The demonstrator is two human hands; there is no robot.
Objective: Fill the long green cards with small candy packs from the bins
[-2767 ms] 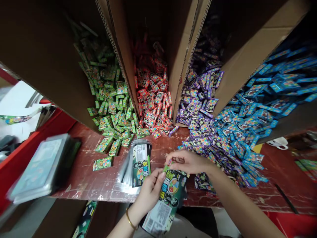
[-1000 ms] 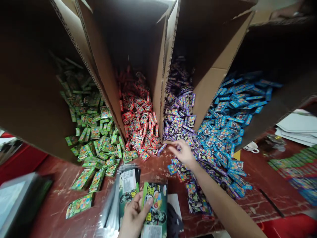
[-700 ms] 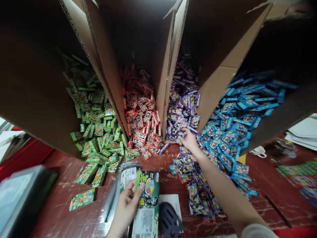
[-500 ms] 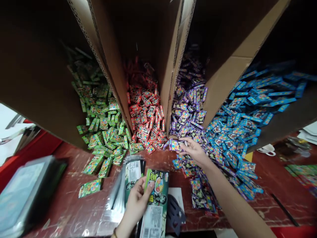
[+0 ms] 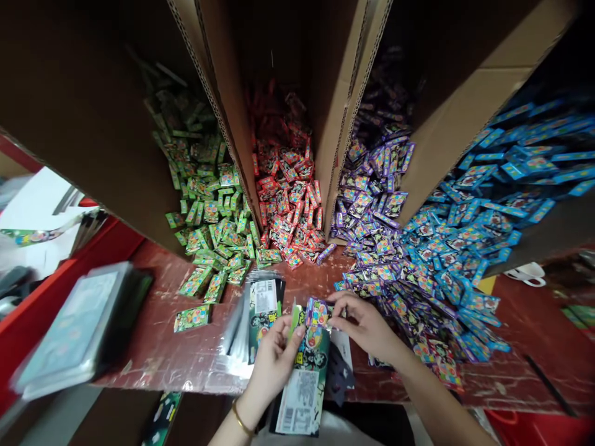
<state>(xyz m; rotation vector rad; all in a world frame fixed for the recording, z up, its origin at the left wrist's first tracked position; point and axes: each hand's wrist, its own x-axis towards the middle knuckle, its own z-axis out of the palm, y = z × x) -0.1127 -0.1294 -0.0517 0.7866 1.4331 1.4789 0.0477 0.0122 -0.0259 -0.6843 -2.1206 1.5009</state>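
My left hand (image 5: 274, 356) is closed on a green and black printed pouch (image 5: 301, 396), its thumb across the upper part near the top edge. My right hand (image 5: 365, 325) pinches a small purple candy box (image 5: 317, 310) at the pouch's top edge. Whether the box is inside the opening or just in front of it, I cannot tell. More printed pouches (image 5: 264, 300) lie in a stack beyond my left hand. Purple boxes (image 5: 372, 214) spill from a cardboard bin behind my right hand.
Tall cardboard dividers (image 5: 232, 130) separate heaps of green boxes (image 5: 211, 214), red boxes (image 5: 290, 207) and blue boxes (image 5: 465, 229). Clear plastic sleeves (image 5: 79, 328) are stacked at the left. A dark flat piece with holes (image 5: 340, 376) lies beside the pouch on the red table (image 5: 186, 359).
My right hand has carried the purple box from the front of the purple heap, toward me and left, to the pouch's top. My left hand still holds the pouch. The view has shifted.
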